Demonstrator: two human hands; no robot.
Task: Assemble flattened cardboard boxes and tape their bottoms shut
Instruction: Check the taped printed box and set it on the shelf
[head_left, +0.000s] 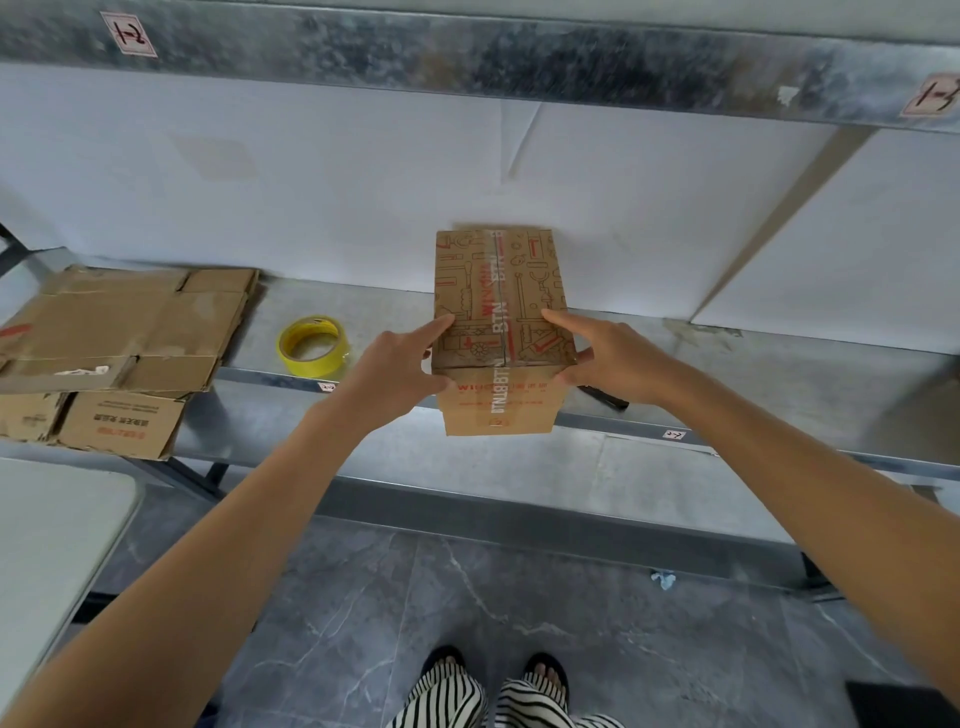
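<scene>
You're holding the box (501, 291) w/ both hands at its near end. Your left hand (400, 364) is pinching the box's top left edge, index finger lying on top, thumb on the near face. Your right hand (608, 358) is doing the same on the right edge. The box is sitting mid-scene on the metal shelf (753, 374), its near end sticking out past the shelf's front edge. A printed tape strip (500, 306) is running along the top seam & down the near face. A yellow tape roll (311, 345) is lying just left of your left hand. Flat cardboard (119, 332) is stacked at the shelf's left end.
</scene>
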